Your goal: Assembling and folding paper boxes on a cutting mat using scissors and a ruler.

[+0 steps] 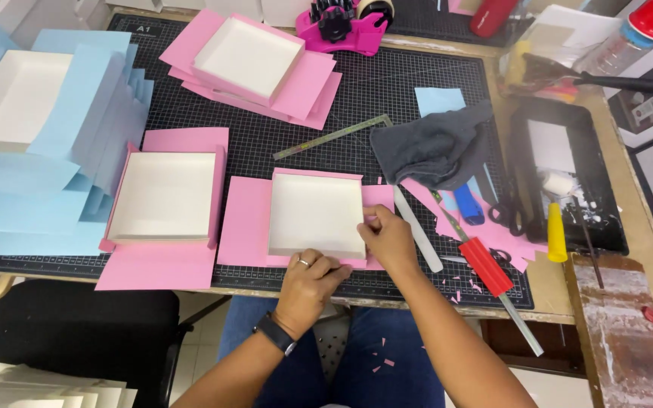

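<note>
The step looks like wrapping: the white box sits on pink paper by the worktop's near edge, right hand fingers pinched on its side flap, left hand curled on its front edge, which likely needs pressing flat.

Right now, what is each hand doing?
Left hand: curled, fingers pressing the near edge of the white box.
Right hand: pinching the pink paper at the box's right side.

Bare mat ahead; grey cloth rightward
</note>
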